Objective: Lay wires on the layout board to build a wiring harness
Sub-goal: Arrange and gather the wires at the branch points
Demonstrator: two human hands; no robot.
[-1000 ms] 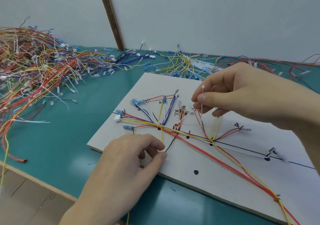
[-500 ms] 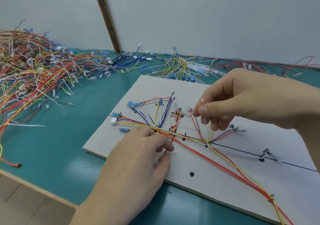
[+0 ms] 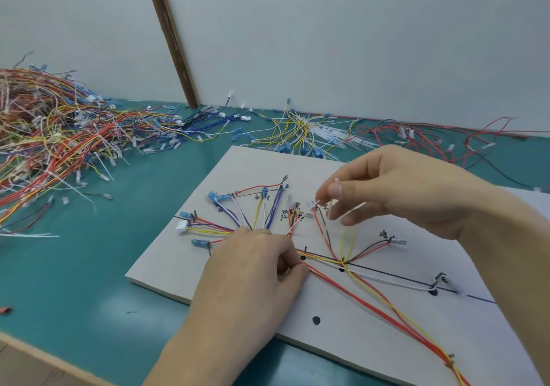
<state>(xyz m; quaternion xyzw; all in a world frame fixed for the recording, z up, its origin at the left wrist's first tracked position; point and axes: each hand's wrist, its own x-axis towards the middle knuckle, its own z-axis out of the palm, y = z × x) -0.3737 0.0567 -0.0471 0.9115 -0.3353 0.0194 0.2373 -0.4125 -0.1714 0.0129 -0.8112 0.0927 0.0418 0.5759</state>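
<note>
Compared with the frame half a second earlier, the left hand (image 3: 253, 269) has shifted a little toward the right hand, along the bundle of wires (image 3: 366, 299), and the right hand (image 3: 395, 192) has lowered the white cable tie (image 3: 332, 198) closer to the board (image 3: 372, 326). The wire layout on the board is unchanged.

The left hand rests on the board, fingers curled, pinching the wire bundle between thumb and fingertips at the point where the branches merge. The right hand hovers above the board, beyond and to the right of the left hand, gripping the cable tie upright between thumb and forefinger; the remaining fingers are loosely spread below.

The wires fan out beyond the left hand in red, yellow, blue, white and black strands, ending in blue terminals (image 3: 215, 197) and a white plug (image 3: 181, 225). From the left hand's fingertips the bundle runs under the right hand toward the right near edge of the board, mostly red and yellow. A black line with black dots (image 3: 316, 320) is drawn on the board.

A pile of loose wires (image 3: 53, 147) lies on the green table (image 3: 89, 266), well to the left of the left hand.
</note>
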